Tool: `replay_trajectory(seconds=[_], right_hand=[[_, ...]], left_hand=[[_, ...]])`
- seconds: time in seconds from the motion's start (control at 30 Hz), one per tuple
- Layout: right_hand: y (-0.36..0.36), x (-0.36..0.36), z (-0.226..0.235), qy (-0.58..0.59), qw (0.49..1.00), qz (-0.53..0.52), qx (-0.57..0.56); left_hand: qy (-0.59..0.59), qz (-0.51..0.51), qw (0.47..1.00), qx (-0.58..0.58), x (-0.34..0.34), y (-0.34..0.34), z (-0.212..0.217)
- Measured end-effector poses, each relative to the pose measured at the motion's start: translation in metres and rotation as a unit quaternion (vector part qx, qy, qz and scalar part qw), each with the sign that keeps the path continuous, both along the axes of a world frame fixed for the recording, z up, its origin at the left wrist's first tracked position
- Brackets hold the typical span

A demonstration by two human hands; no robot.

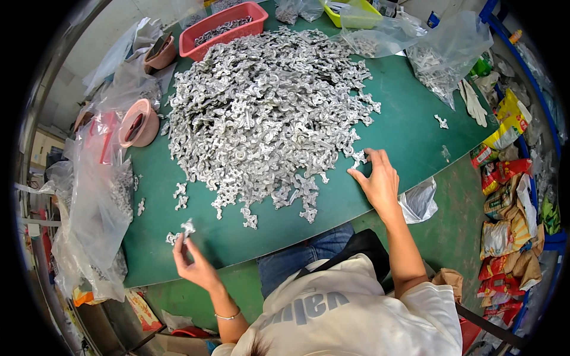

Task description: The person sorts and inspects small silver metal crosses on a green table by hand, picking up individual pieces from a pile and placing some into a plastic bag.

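Observation:
A big heap of small silver-grey metal castings (261, 107) covers the middle of the green table (409, 95). At the near left, my left hand (199, 270) pinches one casting (188, 228) between thumb and fingertips, just above the tabletop. Another casting (172, 238) lies by those fingertips. My right hand (380, 183) is at the heap's right edge, thumb and forefinger closed around a casting (359, 158). A few castings (181, 196) lie loose between the heap and my left hand.
Behind the heap stands a red basket (261, 13) with metal parts and a yellow-green tray (356, 18). A pink basket (141, 123) and clear plastic bags (95, 196) line the left side. A bag of parts (445, 59) and a white glove (472, 102) lie at the right.

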State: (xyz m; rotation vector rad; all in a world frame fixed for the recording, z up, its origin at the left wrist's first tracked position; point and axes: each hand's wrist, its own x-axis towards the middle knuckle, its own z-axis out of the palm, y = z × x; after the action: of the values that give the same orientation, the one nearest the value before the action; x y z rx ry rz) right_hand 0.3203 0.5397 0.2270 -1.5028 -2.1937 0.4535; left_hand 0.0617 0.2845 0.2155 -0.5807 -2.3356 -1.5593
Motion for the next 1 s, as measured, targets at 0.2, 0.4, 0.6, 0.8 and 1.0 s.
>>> replay_trajectory(seconds=[0.2, 0.4, 0.6, 0.8, 1.0], right_hand=[[-0.021, 0.0, 0.004, 0.242, 0.964, 0.035, -0.105], [-0.067, -0.012, 0.041, 0.378, 0.854, 0.216, -0.286], [-0.087, -0.016, 0.057, 0.349, 0.869, 0.283, -0.208], [-0.089, -0.007, 0.054, 0.406, 0.837, 0.223, -0.292], [-0.094, -0.011, 0.067, 0.362, 0.9, 0.204, -0.131]], left_hand=[[0.228, 0.086, 0.943, -0.225, 0.001, -0.016, 0.002], [-0.354, -0.45, 0.81, 0.127, 0.089, 0.056, 0.053], [-0.488, -0.471, 0.715, 0.172, 0.118, 0.081, 0.068], [-0.499, -0.478, 0.712, 0.127, 0.115, 0.078, 0.069], [-0.584, -0.481, 0.634, 0.161, 0.12, 0.082, 0.067]])
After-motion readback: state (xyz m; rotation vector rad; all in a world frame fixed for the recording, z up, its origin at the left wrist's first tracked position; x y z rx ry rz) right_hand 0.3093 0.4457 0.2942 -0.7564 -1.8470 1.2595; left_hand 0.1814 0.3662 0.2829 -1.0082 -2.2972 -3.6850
